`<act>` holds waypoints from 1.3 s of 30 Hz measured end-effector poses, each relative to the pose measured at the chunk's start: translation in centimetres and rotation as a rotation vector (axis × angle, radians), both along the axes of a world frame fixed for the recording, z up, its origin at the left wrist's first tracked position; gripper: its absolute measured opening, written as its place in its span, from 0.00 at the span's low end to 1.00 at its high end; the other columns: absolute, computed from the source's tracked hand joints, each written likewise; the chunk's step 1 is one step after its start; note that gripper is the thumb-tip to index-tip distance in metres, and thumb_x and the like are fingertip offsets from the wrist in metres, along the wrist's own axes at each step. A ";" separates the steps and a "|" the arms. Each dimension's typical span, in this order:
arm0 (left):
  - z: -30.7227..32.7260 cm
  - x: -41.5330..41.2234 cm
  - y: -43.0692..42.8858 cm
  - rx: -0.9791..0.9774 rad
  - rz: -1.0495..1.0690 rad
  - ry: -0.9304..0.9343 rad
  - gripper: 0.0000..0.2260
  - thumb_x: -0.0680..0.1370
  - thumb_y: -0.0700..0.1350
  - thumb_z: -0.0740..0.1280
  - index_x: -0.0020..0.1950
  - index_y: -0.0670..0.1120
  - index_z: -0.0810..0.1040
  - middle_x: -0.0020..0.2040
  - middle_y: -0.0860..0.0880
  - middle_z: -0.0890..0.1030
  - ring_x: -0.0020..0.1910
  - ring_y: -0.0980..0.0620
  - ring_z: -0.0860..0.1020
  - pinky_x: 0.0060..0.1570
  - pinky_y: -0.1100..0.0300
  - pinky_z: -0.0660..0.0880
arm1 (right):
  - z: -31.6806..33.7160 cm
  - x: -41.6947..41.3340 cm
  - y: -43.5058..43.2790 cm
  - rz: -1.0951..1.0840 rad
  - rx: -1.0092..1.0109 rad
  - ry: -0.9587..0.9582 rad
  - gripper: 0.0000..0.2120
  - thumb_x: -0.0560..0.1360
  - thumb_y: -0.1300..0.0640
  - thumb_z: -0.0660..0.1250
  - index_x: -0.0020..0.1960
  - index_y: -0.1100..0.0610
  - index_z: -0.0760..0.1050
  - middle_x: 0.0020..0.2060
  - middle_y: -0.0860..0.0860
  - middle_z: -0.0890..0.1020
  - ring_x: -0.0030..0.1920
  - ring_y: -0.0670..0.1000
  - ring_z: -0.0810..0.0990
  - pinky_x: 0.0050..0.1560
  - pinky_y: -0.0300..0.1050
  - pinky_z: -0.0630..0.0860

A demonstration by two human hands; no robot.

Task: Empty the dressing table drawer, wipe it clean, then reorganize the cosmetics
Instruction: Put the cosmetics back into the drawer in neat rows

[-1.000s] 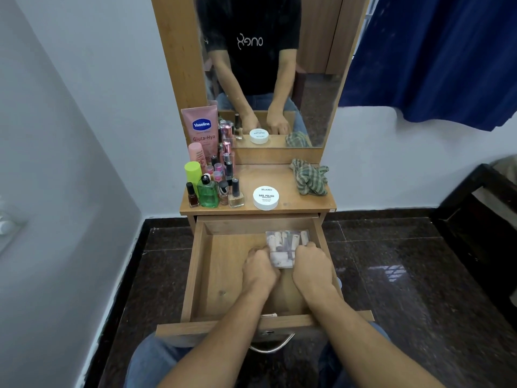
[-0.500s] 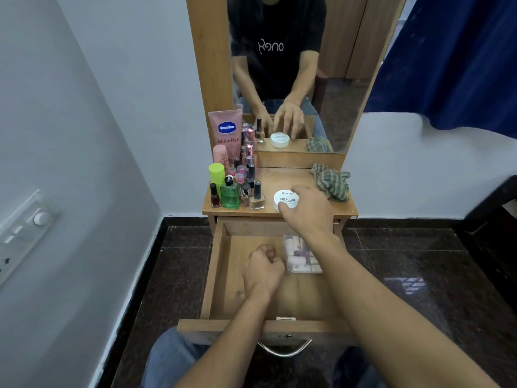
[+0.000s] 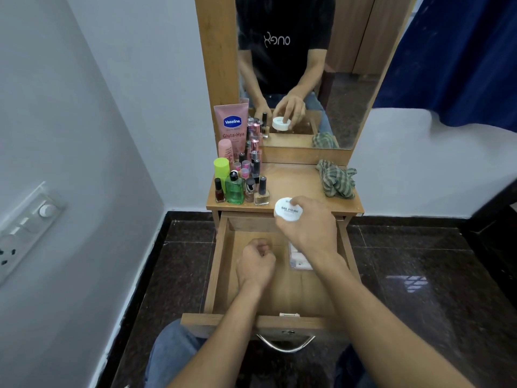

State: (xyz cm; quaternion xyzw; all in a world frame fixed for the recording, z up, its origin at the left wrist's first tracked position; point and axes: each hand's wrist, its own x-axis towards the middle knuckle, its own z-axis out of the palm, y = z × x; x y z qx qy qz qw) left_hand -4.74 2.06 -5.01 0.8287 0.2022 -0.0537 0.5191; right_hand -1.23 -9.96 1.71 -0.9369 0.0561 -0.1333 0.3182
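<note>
Blue curtain (image 3: 461,51) upper right; wall switchboard (image 3: 25,228) (left).

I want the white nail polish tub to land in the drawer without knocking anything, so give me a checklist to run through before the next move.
1. Grip on the white nail polish tub: right hand holds it by the rim, fingers around it. Ok.
2. Tub clear of the tabletop bottles: apart, to their right. Ok.
3. Drawer open: fully pulled out. Ok.
4. Landing spot: clear packet lies at the drawer's right under the right hand; bare wood is in the middle. Ok.
5. Left hand: closed fist resting inside the drawer, in the way. Not ok.
6. Tub lid shut tight: cannot tell.
</note>
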 end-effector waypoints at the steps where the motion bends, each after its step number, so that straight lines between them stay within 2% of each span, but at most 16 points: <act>1: -0.1 0.0 0.4 -0.005 0.024 0.009 0.13 0.77 0.40 0.65 0.60 0.49 0.82 0.51 0.53 0.83 0.55 0.48 0.80 0.57 0.59 0.74 | -0.6 -1.1 0.1 0.006 -0.002 -0.001 0.21 0.66 0.44 0.76 0.56 0.51 0.82 0.50 0.51 0.84 0.51 0.56 0.81 0.51 0.51 0.78; 5: -0.4 0.2 1.5 -0.015 0.131 0.058 0.13 0.80 0.41 0.63 0.60 0.50 0.82 0.58 0.49 0.84 0.58 0.43 0.80 0.62 0.51 0.76 | -3.2 -2.8 0.7 0.067 -0.043 0.159 0.24 0.65 0.42 0.76 0.56 0.52 0.79 0.50 0.52 0.85 0.52 0.56 0.81 0.51 0.49 0.77; 9: -0.2 0.2 1.4 -0.026 0.167 0.070 0.16 0.80 0.39 0.61 0.62 0.50 0.82 0.62 0.47 0.83 0.60 0.43 0.79 0.62 0.51 0.76 | -4.9 -1.6 1.7 0.155 -0.166 0.271 0.22 0.68 0.44 0.75 0.56 0.53 0.76 0.54 0.52 0.84 0.55 0.57 0.81 0.50 0.48 0.76; 14: 0.1 0.0 0.6 -0.061 0.026 0.094 0.20 0.77 0.38 0.59 0.63 0.52 0.83 0.61 0.50 0.84 0.62 0.45 0.78 0.61 0.55 0.75 | -6.2 0.0 2.2 0.169 -0.243 0.304 0.21 0.70 0.44 0.74 0.55 0.56 0.74 0.53 0.55 0.84 0.55 0.60 0.81 0.48 0.49 0.74; 17: 0.1 0.1 0.3 -0.068 -0.041 0.114 0.21 0.75 0.39 0.59 0.62 0.53 0.83 0.59 0.50 0.84 0.60 0.45 0.79 0.61 0.53 0.76 | -7.0 0.2 2.3 0.164 -0.275 0.307 0.23 0.70 0.42 0.74 0.56 0.56 0.75 0.53 0.55 0.84 0.56 0.61 0.81 0.49 0.50 0.76; 20: 0.3 0.1 0.3 -0.067 -0.069 0.125 0.19 0.75 0.38 0.60 0.60 0.52 0.83 0.56 0.50 0.85 0.57 0.45 0.80 0.57 0.55 0.76 | -7.4 0.3 2.2 0.159 -0.322 0.304 0.22 0.71 0.42 0.73 0.57 0.56 0.76 0.53 0.57 0.84 0.58 0.61 0.80 0.51 0.51 0.76; 24: 0.4 0.0 0.1 -0.072 -0.095 0.137 0.22 0.69 0.44 0.57 0.58 0.50 0.84 0.55 0.49 0.85 0.57 0.44 0.80 0.57 0.52 0.77 | -7.6 0.2 2.3 0.169 -0.379 0.320 0.20 0.74 0.45 0.71 0.59 0.56 0.76 0.55 0.56 0.82 0.62 0.59 0.76 0.54 0.49 0.75; 28: 0.4 0.0 0.1 -0.041 -0.107 0.116 0.18 0.75 0.37 0.60 0.59 0.48 0.83 0.56 0.47 0.85 0.58 0.43 0.80 0.56 0.55 0.77 | -7.6 0.2 2.3 0.202 -0.410 0.322 0.16 0.75 0.50 0.69 0.58 0.58 0.75 0.56 0.56 0.82 0.63 0.58 0.74 0.53 0.49 0.75; 33: 0.2 0.0 0.2 -0.044 -0.106 0.109 0.18 0.76 0.36 0.60 0.60 0.48 0.83 0.56 0.46 0.85 0.57 0.43 0.80 0.56 0.55 0.77 | -6.6 0.2 2.1 0.213 -0.388 0.354 0.19 0.73 0.43 0.71 0.56 0.56 0.78 0.54 0.56 0.82 0.59 0.59 0.78 0.51 0.49 0.75; 35: 0.3 -0.2 0.4 -0.035 -0.099 0.093 0.17 0.76 0.36 0.60 0.59 0.47 0.83 0.56 0.46 0.85 0.57 0.43 0.80 0.54 0.54 0.77 | -5.8 0.0 1.7 0.197 -0.328 0.320 0.17 0.71 0.44 0.73 0.53 0.55 0.78 0.52 0.54 0.81 0.56 0.59 0.80 0.48 0.49 0.74; 37: 0.5 -0.2 0.7 -0.017 -0.073 0.064 0.17 0.77 0.36 0.60 0.62 0.45 0.82 0.59 0.45 0.83 0.60 0.41 0.79 0.58 0.54 0.75 | -4.7 0.0 1.3 0.156 -0.253 0.216 0.13 0.73 0.47 0.72 0.49 0.54 0.76 0.49 0.53 0.80 0.53 0.58 0.80 0.46 0.49 0.72; 39: 0.7 -0.2 0.8 0.015 -0.030 0.055 0.18 0.78 0.35 0.60 0.66 0.42 0.79 0.64 0.44 0.82 0.65 0.41 0.77 0.60 0.56 0.72 | -3.0 0.3 1.1 0.098 -0.153 0.069 0.11 0.74 0.48 0.70 0.53 0.54 0.78 0.51 0.51 0.81 0.53 0.56 0.80 0.49 0.49 0.75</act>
